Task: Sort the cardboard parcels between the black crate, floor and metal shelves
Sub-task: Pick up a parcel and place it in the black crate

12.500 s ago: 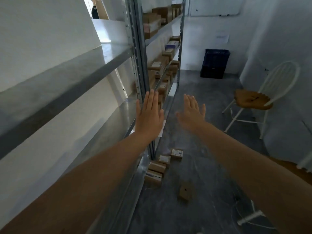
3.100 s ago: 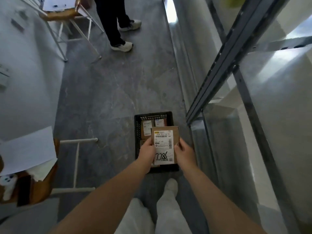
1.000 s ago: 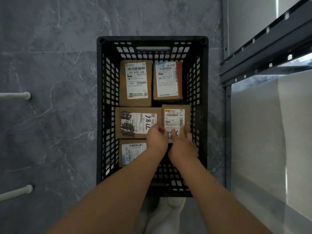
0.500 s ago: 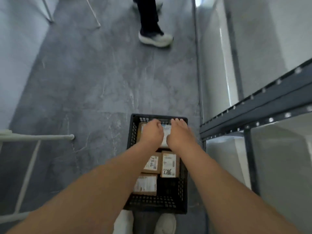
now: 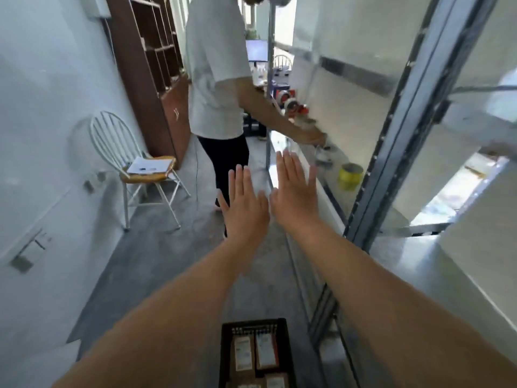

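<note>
The black crate (image 5: 227, 354) stands on the grey floor at the bottom edge, between my forearms. Several labelled cardboard parcels (image 5: 244, 354) lie flat inside it. Both my hands are raised side by side at mid-frame, backs toward me, fingers straight. My left hand (image 5: 244, 209) and my right hand (image 5: 296, 195) hold nothing. The metal shelves (image 5: 391, 152) run along the right side.
Another person in a white shirt (image 5: 215, 79) stands ahead in the aisle, reaching onto a shelf. A white chair (image 5: 131, 166) with papers on its seat stands at the left wall. A yellow roll (image 5: 349, 176) and tape rolls (image 5: 291, 106) sit on the shelf. A brown bookcase (image 5: 156, 68) is behind.
My hands have lifted out of the crate, leaving the parcel in it, and spread flat in the air. The view has swung up from the crate to the aisle.
</note>
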The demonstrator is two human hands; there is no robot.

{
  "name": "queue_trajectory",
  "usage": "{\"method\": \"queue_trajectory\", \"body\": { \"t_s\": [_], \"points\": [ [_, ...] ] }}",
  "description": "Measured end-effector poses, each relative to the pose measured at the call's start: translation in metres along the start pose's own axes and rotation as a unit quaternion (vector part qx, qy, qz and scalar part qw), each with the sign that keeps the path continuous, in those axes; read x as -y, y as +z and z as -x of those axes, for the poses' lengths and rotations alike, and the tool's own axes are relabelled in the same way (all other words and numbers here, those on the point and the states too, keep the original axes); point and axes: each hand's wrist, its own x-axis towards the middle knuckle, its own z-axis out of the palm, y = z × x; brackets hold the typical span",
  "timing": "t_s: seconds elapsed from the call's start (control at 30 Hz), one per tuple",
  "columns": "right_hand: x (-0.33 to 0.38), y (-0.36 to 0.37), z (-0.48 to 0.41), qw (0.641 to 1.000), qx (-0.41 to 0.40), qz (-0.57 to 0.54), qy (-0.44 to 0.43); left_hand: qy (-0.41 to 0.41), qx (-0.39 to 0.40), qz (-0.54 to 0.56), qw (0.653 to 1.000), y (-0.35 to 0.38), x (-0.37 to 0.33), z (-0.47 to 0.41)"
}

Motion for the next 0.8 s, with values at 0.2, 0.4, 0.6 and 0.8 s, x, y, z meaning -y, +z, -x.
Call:
{"method": "queue_trajectory", "body": {
  "t_s": [0.2,0.4,0.6,0.8],
  "points": [
    [-0.001,-0.130,-0.035,0.995,-0.074,0.044,0.043,0.140,-0.078,-0.003,0.987,-0.113,-0.087,-0.044],
    [0.000,-0.221,-0.046,0.978,-0.164,0.088,0.094,0.244,-0.120,-0.017,0.962,-0.180,-0.122,-0.079],
    [0.025,-0.265,-0.036,0.956,-0.205,0.136,0.158,0.296,-0.075,-0.028,0.952,-0.205,-0.108,-0.087],
    [0.053,-0.304,0.002,0.932,-0.217,0.186,0.223,0.363,-0.079,0.047,0.927,-0.241,-0.109,-0.084]
  ]
}}
